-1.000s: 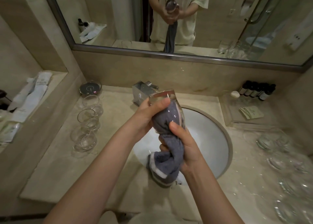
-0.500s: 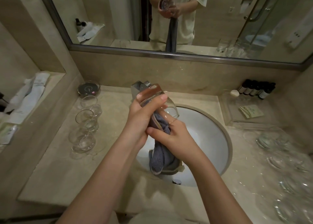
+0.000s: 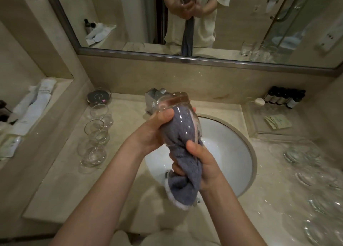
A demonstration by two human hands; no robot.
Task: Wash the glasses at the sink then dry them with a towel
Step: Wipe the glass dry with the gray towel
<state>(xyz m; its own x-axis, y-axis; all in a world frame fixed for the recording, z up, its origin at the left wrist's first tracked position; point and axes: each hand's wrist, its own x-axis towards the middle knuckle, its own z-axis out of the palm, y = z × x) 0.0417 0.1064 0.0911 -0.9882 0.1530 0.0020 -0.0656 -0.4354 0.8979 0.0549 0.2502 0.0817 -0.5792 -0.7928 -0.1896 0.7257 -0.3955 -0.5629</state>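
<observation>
Drying glass (image 3: 175, 113) over sink (image 3: 246, 153): we hold it tilted, mouth toward us, base away. Left hand (image 3: 154, 132) fingers wrapped round glass wall; right hand (image 3: 202, 164) fingers clamped on grey towel (image 3: 178, 147), stuffed into bowl, tail hanging below. Three glasses (image 3: 96, 132) stand on worktop (image 3: 55, 190) at left, more at right (image 3: 315, 180). Risks, as we judge: wet glass slipping from left grip if towel twists hard; thin wall cracking under wad pressure; towel tail dipping into basin, getting wet.
</observation>
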